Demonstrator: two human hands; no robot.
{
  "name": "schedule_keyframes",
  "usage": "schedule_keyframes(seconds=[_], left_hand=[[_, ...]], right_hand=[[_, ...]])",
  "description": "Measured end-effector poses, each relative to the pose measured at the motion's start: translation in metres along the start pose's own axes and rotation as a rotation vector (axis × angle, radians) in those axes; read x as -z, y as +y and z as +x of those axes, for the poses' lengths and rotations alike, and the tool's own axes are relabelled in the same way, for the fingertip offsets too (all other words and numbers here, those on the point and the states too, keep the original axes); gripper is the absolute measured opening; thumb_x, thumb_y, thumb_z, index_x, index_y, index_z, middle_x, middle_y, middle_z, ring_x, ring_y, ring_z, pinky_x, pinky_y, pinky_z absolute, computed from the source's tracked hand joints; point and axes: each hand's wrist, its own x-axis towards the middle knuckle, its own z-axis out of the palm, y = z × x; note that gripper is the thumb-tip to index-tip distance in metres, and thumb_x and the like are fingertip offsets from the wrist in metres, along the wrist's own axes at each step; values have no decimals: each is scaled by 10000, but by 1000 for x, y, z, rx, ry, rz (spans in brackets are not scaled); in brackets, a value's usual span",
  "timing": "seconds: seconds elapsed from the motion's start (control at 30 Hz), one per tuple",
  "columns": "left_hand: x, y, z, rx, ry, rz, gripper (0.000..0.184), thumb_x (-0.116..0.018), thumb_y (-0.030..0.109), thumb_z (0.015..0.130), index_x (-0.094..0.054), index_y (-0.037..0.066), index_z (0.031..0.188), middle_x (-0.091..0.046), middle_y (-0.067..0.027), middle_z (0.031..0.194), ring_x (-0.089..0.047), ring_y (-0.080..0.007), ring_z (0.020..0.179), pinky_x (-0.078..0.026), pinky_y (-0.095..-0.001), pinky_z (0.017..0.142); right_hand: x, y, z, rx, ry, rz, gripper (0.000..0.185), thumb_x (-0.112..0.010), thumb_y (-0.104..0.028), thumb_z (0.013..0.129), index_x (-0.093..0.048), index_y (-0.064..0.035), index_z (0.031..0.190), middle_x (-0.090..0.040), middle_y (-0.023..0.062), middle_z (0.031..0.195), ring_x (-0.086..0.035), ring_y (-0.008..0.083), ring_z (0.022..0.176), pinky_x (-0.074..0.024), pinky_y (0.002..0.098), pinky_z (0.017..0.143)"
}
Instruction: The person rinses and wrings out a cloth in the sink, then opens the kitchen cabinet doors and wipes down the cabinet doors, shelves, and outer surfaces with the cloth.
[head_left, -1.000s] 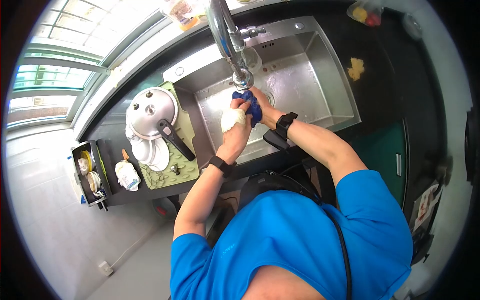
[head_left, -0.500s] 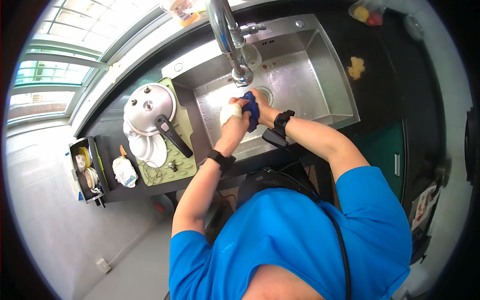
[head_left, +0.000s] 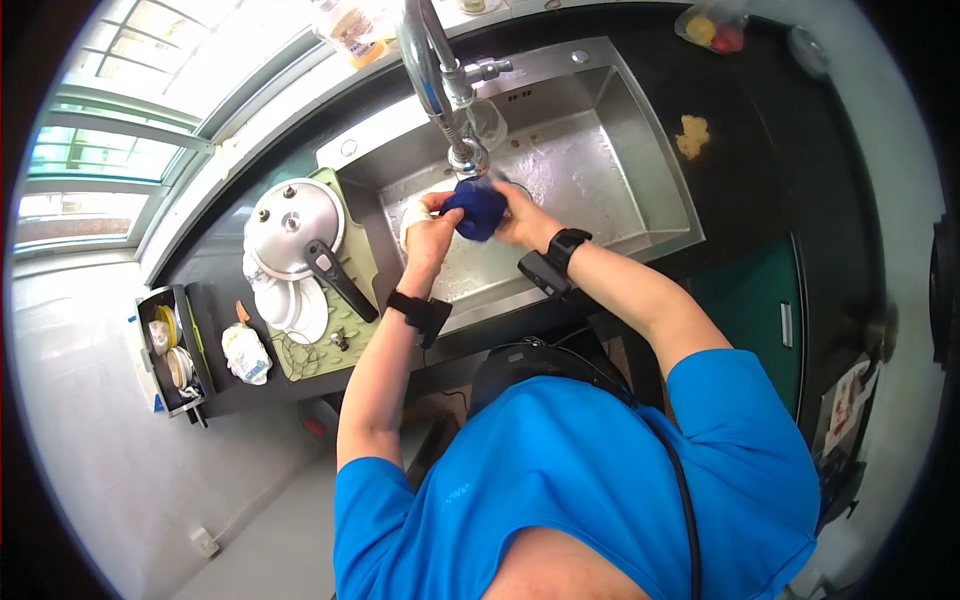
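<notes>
A dark blue cloth (head_left: 477,211) is spread between my two hands, just under the faucet head (head_left: 467,158) and above the steel sink (head_left: 610,170). My left hand (head_left: 430,230) pinches its left side, thumb on top; something pale is wrapped around the back of that hand. On the cloth's right side my right hand (head_left: 524,214) grips the edge, its fingers partly hidden behind the fabric. Water seems to run from the faucet onto the cloth. Both wrists wear black straps.
Left of the sink, a green drying mat (head_left: 355,335) holds a pressure cooker lid (head_left: 293,228) and white dishes (head_left: 300,310). A yellow sponge-like piece (head_left: 692,137) and a bag of fruit (head_left: 712,30) lie on the right counter. A utensil box (head_left: 172,345) stands far left.
The bunched cloth has been opened out between my hands. My left hand has moved left, apart from the right hand, and the cloth is now closer under the faucet.
</notes>
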Motion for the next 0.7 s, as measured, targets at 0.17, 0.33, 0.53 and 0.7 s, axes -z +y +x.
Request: schedule_keyframes(seconds=[0.17,0.33,0.53,0.7], left_hand=[[-5,-1,-4,-108,52,201,222,-738,97,825,-712,28,1035,-718,-21,893,-628,-97,730,-501,-267,694],[3,-9,-3,-210,91,424,192,-743,108,834,-693,25,1000,-688,-24,861,-619,-102,714,-489,-269,677],[5,-25,4,108,-2,-26,163,-715,108,875,-664,13,998,-690,-55,872,-667,-131,740,-507,-267,695],[21,-35,13,67,67,-53,143,-677,96,907,-652,6,1016,-679,-58,865,-689,-152,675,-518,-250,641]], right_hand=[[-22,13,-11,-196,179,-24,318,-603,-343,962,-647,-75,1126,-649,95,1172,-626,186,1055,-546,391,842],[-5,14,10,250,302,-405,313,-472,-276,1008,-607,-68,1200,-636,109,1212,-576,245,1129,-422,436,1007],[-18,-12,-18,213,327,-548,363,-452,-321,1053,-530,-73,1307,-602,119,1322,-585,233,1193,-447,511,1028],[-6,-21,-11,280,164,-296,321,-418,-267,1062,-513,-81,1306,-618,96,1233,-618,222,1113,-520,448,925]])
